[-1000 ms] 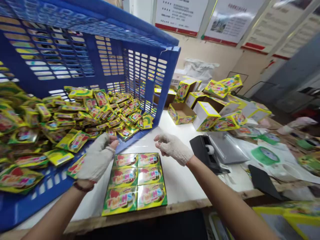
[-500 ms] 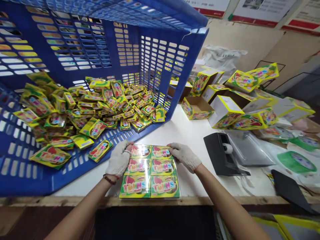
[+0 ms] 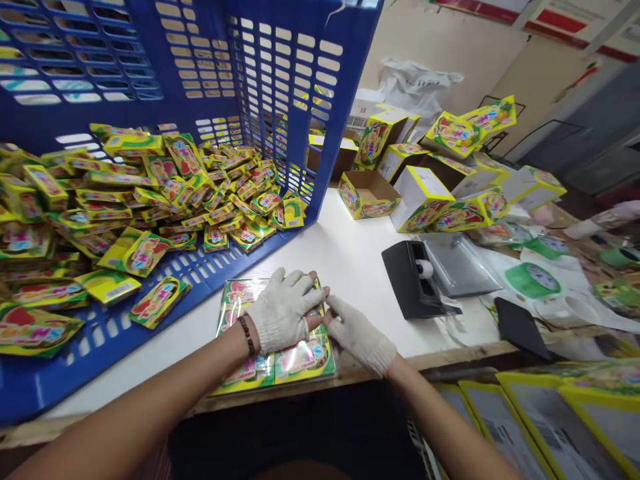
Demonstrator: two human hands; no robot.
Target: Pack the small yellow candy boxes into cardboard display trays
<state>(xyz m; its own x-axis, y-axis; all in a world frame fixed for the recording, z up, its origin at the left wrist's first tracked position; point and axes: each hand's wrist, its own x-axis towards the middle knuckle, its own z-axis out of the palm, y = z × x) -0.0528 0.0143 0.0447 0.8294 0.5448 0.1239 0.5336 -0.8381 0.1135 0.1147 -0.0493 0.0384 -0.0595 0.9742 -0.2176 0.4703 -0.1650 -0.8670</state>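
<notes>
At the front of the bench (image 3: 350, 260): a flat pack of fruit-printed boxes (image 3: 305, 360) lies near the wooden edge, set in two columns, its glossy top partly hidden by a worker's gloved hands.
Left hand (image 3: 283, 312): palm down across the middle of the pack, fingers extended and clasping nothing, a beaded bracelet (image 3: 247, 335) at the wrist.
Right hand (image 3: 359, 337): at the pack's right side, fingertips close to those of the left; whether they pinch anything cannot be told.
Blue crate (image 3: 340, 127): tipped to face the worker at left, heaped with small loose boxes (image 3: 150, 252), one lying apart near its lower rim.
Tape dispenser (image 3: 407, 277): black, to the right of the hands, just beside a stack of clear plastic sheets (image 3: 460, 267).
Printed cartons (image 3: 425, 193): piled toward the wall, several gaping, with a crumpled white bag (image 3: 410, 87) behind.
Green tape roll (image 3: 533, 280): farther right, flat on white paper (image 3: 575, 287).
Below the bench, right: more yellow-edged cartons (image 3: 530, 420) in a row.
</notes>
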